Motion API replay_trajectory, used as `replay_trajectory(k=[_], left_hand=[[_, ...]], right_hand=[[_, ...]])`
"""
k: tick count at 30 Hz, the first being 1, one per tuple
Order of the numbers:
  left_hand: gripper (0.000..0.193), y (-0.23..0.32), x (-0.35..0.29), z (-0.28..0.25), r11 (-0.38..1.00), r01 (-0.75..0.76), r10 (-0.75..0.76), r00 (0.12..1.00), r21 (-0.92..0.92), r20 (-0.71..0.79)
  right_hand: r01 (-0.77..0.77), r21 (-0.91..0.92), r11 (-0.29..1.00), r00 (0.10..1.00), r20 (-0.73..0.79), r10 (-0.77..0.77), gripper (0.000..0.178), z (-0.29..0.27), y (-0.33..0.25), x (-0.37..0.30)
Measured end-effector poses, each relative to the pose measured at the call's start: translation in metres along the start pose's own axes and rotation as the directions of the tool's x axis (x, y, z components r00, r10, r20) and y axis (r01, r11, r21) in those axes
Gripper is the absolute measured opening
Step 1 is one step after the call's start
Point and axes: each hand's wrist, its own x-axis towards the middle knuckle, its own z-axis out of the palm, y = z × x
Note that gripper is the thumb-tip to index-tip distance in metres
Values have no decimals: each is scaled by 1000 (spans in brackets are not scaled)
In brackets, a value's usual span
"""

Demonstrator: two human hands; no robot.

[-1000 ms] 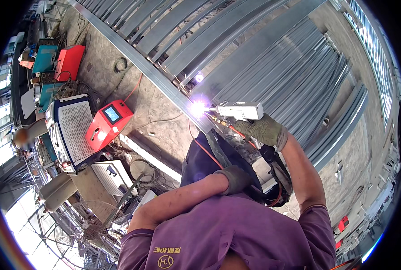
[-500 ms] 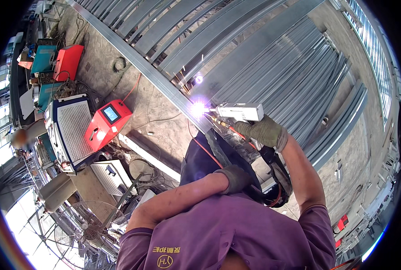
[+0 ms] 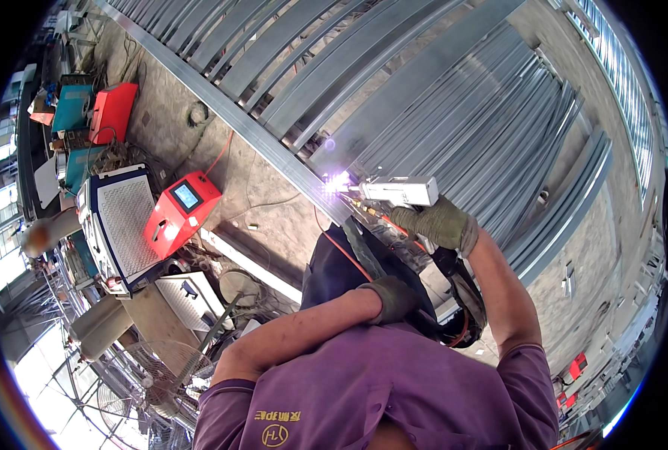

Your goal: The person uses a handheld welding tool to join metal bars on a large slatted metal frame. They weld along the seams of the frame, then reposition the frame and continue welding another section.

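Observation:
My right hand, in an olive work glove, is closed around a pale boxy welding torch. Its nozzle points left at a bright violet-white glow on the long grey metal rail, where the glare hides the joint. Close to my waist, my gloved left hand is curled over the lower end of a dark flat bar, which slants up toward the rail. Some of its fingers are out of sight. An orange hose passes beside the bar, and a dark cable bundle hangs below the torch.
Metal slats join the rail, and a wide stack of long grey profiles lies to the right. At left stand a red machine with a screen, a white-and-blue cabinet, and a wire-caged fan. Cables cross the floor.
The glow and torch tip sit slightly lower and to the right in the picture, and the glow is smaller. The rail has shifted slightly left in view. Both hands keep their grips.

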Motion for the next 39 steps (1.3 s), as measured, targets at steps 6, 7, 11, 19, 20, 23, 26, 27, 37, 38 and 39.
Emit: replay_trajectory(k=[6,7,11,19,20,23,26,27,37,38,39], left_hand=[[27,-6,3,5,1000,-14,14,1000,-13,24],[27,-6,1,4,1000,-11,11,1000,-13,21],[28,-7,-5,1,1000,-21,21,1000,-7,12],[26,-15,-6,15,999,-32,31,999,-15,-25],[27,-13,-7,12,999,-26,26,999,-19,-25],[27,-11,-13,4,998,-7,5,999,-58,-36],[27,-15,-14,7,996,15,-19,999,-88,-44],[27,-15,-15,6,995,23,-28,998,-99,-53],[29,-15,-25,-3,987,82,-92,994,-141,-60],[30,-16,-25,-2,986,81,-91,994,-143,-67],[30,-16,-25,-2,985,86,-96,993,-147,-65]], right_hand=[[-103,27,994,993,-58,104,51,-4,-3,-7],[-97,42,994,992,-73,100,51,-5,-7,-10],[-78,66,995,987,-139,86,50,-15,-15,-20],[8,113,994,989,-149,9,46,-12,-16,-14],[-3,116,993,991,-136,19,47,-12,-19,-14],[-37,54,998,996,-85,41,48,-13,-26,-6],[32,22,999,997,-73,-30,47,-12,-26,5],[69,-10,998,995,-72,-69,46,-12,-24,11],[74,-96,993,997,12,-74,46,-10,-30,40],[74,-108,991,997,12,-73,46,-9,-31,41],[75,-120,990,997,12,-74,46,-9,-32,41]])
